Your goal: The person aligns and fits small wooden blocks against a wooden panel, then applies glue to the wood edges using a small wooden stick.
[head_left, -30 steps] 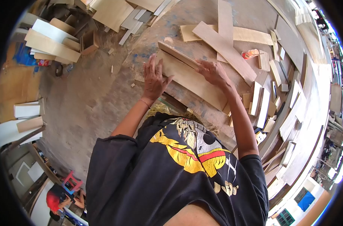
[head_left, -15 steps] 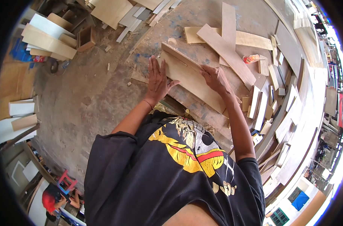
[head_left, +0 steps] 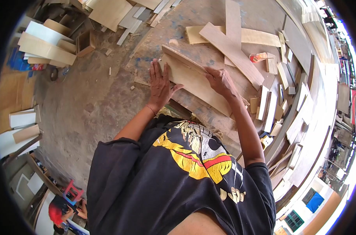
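Note:
A flat wooden board (head_left: 193, 84) lies slantwise on the worktable (head_left: 152, 41) in front of me. Along its far long side a narrow wooden strip (head_left: 178, 55) stands on edge. My left hand (head_left: 160, 87) rests flat at the board's left end, fingers stretched out and thumb spread over the near edge. Closed around the right part of the upright strip is my right hand (head_left: 221, 81), its fingers bent over the top edge. The undersides of both hands are hidden.
Several loose planks (head_left: 234, 55) cross each other beyond the board. A red and white bottle (head_left: 258, 57) lies to their right, near several wood offcuts (head_left: 270, 111). More panels (head_left: 48, 47) are stacked at far left. Another person (head_left: 60, 211) is at lower left, beside a red stool (head_left: 73, 192).
The whole view has shifted slightly. Both hands keep nearly the same places on the board and the upright strip.

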Demonstrator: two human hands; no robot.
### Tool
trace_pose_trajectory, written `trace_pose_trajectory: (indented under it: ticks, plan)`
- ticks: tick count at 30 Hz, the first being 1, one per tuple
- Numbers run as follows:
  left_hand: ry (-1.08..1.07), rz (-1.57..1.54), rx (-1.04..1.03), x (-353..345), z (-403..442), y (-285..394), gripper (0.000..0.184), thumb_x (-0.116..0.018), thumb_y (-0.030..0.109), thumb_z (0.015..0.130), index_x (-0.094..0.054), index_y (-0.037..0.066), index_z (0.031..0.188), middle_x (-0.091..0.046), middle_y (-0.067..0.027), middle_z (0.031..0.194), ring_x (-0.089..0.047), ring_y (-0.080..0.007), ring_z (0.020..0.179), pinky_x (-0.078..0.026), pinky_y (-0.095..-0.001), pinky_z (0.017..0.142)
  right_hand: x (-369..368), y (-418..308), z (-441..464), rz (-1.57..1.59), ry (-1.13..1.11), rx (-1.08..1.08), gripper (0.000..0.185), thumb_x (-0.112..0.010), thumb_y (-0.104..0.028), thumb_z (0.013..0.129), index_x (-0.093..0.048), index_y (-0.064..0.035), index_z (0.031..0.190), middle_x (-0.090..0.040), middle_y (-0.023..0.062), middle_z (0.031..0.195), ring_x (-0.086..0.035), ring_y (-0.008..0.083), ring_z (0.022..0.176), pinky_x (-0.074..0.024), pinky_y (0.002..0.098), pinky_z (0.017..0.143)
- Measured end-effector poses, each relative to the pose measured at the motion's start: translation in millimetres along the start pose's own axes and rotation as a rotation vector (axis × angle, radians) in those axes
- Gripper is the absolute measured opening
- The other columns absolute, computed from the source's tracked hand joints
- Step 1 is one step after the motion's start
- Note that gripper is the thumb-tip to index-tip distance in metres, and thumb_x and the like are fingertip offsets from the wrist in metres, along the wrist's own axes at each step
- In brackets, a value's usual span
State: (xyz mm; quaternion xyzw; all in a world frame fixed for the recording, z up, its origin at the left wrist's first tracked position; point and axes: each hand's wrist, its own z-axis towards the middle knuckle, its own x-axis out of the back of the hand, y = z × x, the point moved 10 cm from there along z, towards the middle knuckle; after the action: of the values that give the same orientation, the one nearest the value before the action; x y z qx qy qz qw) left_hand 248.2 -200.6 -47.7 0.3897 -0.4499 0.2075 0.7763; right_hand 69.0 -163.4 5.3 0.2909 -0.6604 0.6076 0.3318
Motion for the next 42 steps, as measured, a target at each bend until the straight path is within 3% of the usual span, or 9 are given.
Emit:
trace_pose_trajectory:
  ticks: [4, 6, 9, 28, 34, 37, 40, 42]
  plan:
    - [-0.004, 0.075, 0.004, 7.5, 3.9, 7.3, 0.089, -0.059, 0.056, 0.074, -0.029, 0.002, 0.139, -0.015, -0.0276, 0.146, -0.012, -0.0418, 0.136, -0.004, -0.0565, 0.107, -1.3, 1.6, -1.1, 0.012, 0.025, 0.027, 0.022, -0.058, -0.014, 0.08, -0.064, -0.0062, 0.1, -0.06, 0.0214, 0.07, -0.061, 0.0367, 0.065, -0.0481, 0.0417, 0.06]
    - [-0.135, 0.094, -0.118, -6.5, 5.3, 15.0, 0.078, -0.058, 0.053, 0.075, -0.035, 0.012, 0.138, -0.02, -0.0181, 0.148, -0.017, -0.0344, 0.137, -0.001, -0.058, 0.106, -2.4, 0.8, -0.7, 0.005, 0.034, 0.056, 0.022, -0.058, -0.014, 0.08, -0.064, -0.0059, 0.1, -0.059, 0.0216, 0.069, -0.06, 0.0367, 0.065, -0.0479, 0.0421, 0.06]
    - [-0.167, 0.083, -0.13, -9.4, 6.8, 14.9, 0.072, -0.058, 0.051, 0.075, -0.039, 0.018, 0.136, -0.025, -0.0138, 0.147, -0.021, -0.0308, 0.136, -0.001, -0.057, 0.107, -2.8, 1.9, -0.9, 0.01, 0.041, 0.065, 0.022, -0.058, -0.014, 0.081, -0.063, -0.0056, 0.1, -0.059, 0.0218, 0.069, -0.06, 0.0368, 0.064, -0.0478, 0.0423, 0.059]
    - [-0.173, 0.116, -0.188, -11.3, 9.4, 17.4, 0.069, -0.057, 0.051, 0.076, -0.043, 0.017, 0.134, -0.027, -0.0156, 0.145, -0.026, -0.0295, 0.135, -0.001, -0.0533, 0.109, -3.6, 4.4, 2.3, 0.053, 0.069, 0.076, 0.02, -0.055, -0.016, 0.081, -0.064, -0.0065, 0.096, -0.059, 0.0205, 0.07, -0.059, 0.0374, 0.067, -0.0472, 0.0427, 0.062]
    - [-0.196, 0.092, -0.171, -10.6, 9.4, 18.5, 0.068, -0.059, 0.046, 0.077, -0.039, 0.019, 0.137, -0.026, -0.0131, 0.147, -0.022, -0.0288, 0.136, -0.006, -0.0532, 0.108, -5.5, 6.8, 2.7, 0.056, 0.066, 0.086, 0.015, -0.055, -0.016, 0.081, -0.063, -0.0066, 0.091, -0.057, 0.0207, 0.067, -0.057, 0.0379, 0.065, -0.0455, 0.0437, 0.06]
    - [-0.193, 0.121, -0.193, -9.9, 10.4, 21.1, 0.066, -0.057, 0.049, 0.078, -0.043, 0.016, 0.134, -0.027, -0.0162, 0.145, -0.026, -0.0306, 0.134, -0.005, -0.0549, 0.108, -5.4, 5.9, 2.5, 0.043, 0.059, 0.091, 0.016, -0.056, -0.017, 0.081, -0.063, -0.0067, 0.091, -0.058, 0.0202, 0.068, -0.057, 0.0382, 0.065, -0.0455, 0.0434, 0.06]
    - [-0.188, 0.126, -0.213, -10.7, 10.8, 21.1, 0.066, -0.058, 0.049, 0.078, -0.044, 0.016, 0.133, -0.028, -0.0174, 0.144, -0.027, -0.031, 0.134, -0.005, -0.0551, 0.108, -8.5, 13.8, 4.6, -0.002, 0.055, 0.048, 0.018, -0.058, -0.02, 0.081, -0.064, -0.0081, 0.094, -0.059, 0.0198, 0.068, -0.058, 0.0387, 0.066, -0.0457, 0.0436, 0.061]
    - [-0.201, 0.151, -0.203, -12.6, 10.8, 18.9, 0.066, -0.059, 0.049, 0.078, -0.045, 0.016, 0.133, -0.028, -0.0184, 0.144, -0.027, -0.0316, 0.134, -0.006, -0.0553, 0.108, -8.2, 7.9, 3.1, 0.052, 0.026, 0.13, 0.029, -0.056, -0.033, 0.085, -0.064, -0.0086, 0.098, -0.06, 0.0214, 0.071, -0.058, 0.0381, 0.068, -0.0457, 0.0443, 0.063]
